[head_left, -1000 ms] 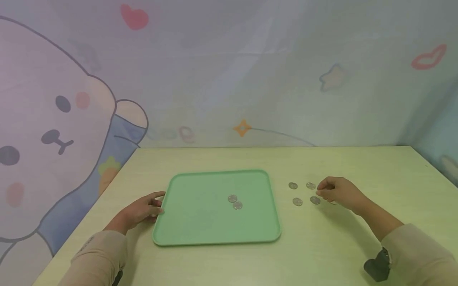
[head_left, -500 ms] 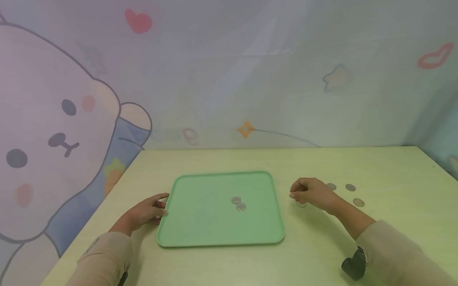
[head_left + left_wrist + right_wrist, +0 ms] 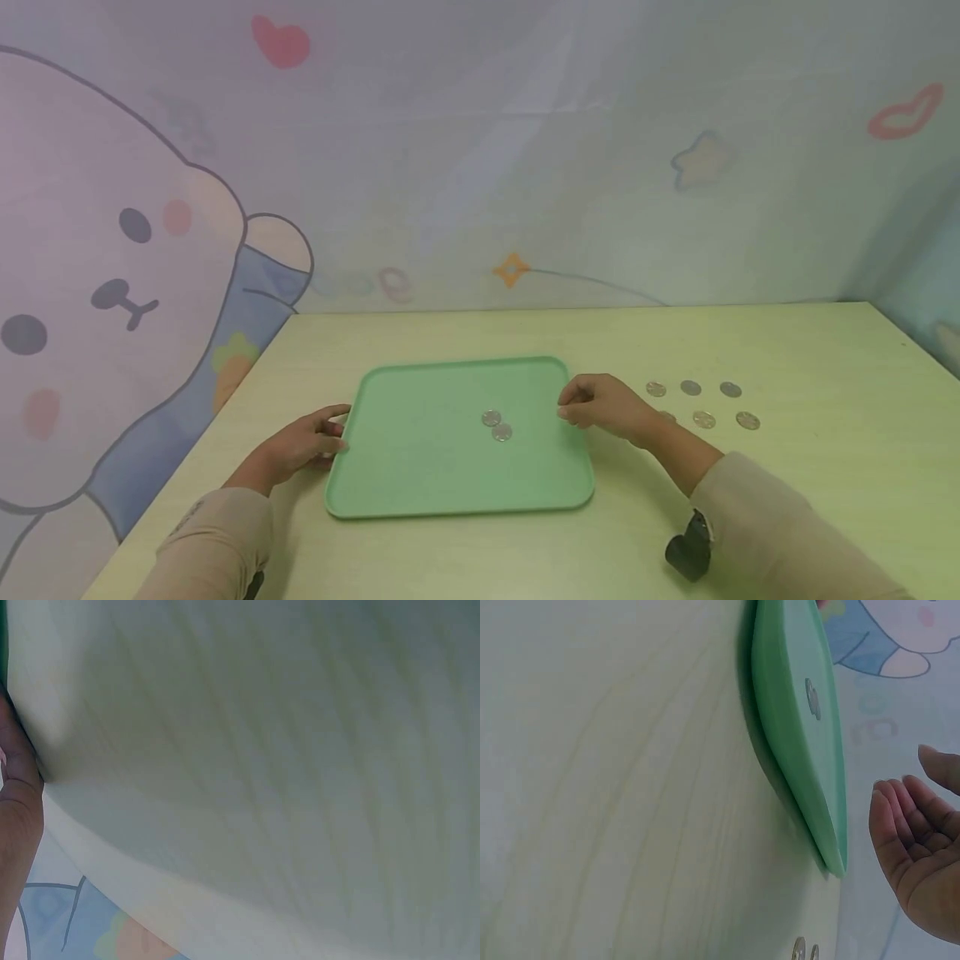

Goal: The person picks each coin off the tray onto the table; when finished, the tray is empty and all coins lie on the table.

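A green tray [image 3: 420, 467] lies on the pale table, with two silver coins [image 3: 497, 425] together in it. My left hand [image 3: 300, 446] rests at the tray's left rim, relaxed fingers touching it; the left wrist view catches only part of that hand [image 3: 19, 787]. Over the right rim hovers my right hand [image 3: 600, 404], fingers bent. Seen from the right wrist, its thumb and the other fingers [image 3: 889, 825] stand apart, no coin visible between them. Several more coins [image 3: 703, 419] lie in two rows on the table to the right, one partly hidden by the right wrist.
The table [image 3: 480, 550] is light yellow and ends at a backdrop [image 3: 465, 167] with a cartoon bear, hearts and stars. Dark wrist gear [image 3: 688, 550] hangs under the right sleeve.
My right hand has moved left from the rows of coins to the tray's right rim, uncovering coins farther right. The left hand and the two coins in the tray stay put.
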`<state>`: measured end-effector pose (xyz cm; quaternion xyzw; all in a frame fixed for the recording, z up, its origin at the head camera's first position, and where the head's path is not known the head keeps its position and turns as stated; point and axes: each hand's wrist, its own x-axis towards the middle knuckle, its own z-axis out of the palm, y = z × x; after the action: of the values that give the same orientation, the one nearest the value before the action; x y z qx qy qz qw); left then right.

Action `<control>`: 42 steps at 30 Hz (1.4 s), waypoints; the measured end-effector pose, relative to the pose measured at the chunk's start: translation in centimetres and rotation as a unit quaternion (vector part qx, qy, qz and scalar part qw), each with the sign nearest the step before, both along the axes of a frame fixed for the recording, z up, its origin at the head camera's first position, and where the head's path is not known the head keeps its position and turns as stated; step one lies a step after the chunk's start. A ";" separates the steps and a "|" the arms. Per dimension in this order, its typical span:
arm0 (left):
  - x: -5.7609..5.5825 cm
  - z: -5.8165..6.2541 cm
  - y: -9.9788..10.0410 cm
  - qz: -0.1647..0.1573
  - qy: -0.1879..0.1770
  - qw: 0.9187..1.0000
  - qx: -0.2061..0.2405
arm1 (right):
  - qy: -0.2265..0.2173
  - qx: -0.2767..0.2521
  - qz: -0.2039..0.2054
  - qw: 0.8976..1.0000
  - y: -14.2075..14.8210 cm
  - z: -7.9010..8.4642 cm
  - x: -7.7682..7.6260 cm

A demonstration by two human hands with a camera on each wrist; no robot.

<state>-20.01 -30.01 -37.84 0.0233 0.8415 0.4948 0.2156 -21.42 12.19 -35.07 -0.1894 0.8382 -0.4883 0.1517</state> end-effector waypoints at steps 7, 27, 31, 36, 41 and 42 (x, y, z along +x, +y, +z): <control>0.0 0.0 0.1 0.005 0.003 1.000 -0.002 | -0.014 -0.007 0.009 1.000 -1.7 -0.5 -0.4; 0.0 0.0 0.2 0.004 0.008 1.000 0.001 | 0.019 0.087 -0.015 0.996 -6.9 -2.3 -1.5; 0.1 0.2 0.4 0.004 0.009 1.000 0.000 | 0.044 0.119 -0.018 0.992 -7.5 -2.5 -1.5; 0.1 0.3 0.3 0.007 0.009 1.000 -0.005 | 0.076 0.170 -0.020 0.982 -8.3 -2.7 -1.5; 0.1 0.1 0.4 0.004 0.009 1.000 -0.001 | 0.080 0.199 -0.032 0.976 -8.7 -3.0 -1.5; 0.1 0.1 0.4 0.004 0.009 1.000 -0.001 | 0.079 0.200 -0.033 0.976 -8.7 -3.1 -1.5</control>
<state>-19.95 -29.62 -37.77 0.0239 0.8438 0.4948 0.2062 -22.95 3.51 -38.17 -0.1649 0.9341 -0.2992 0.1038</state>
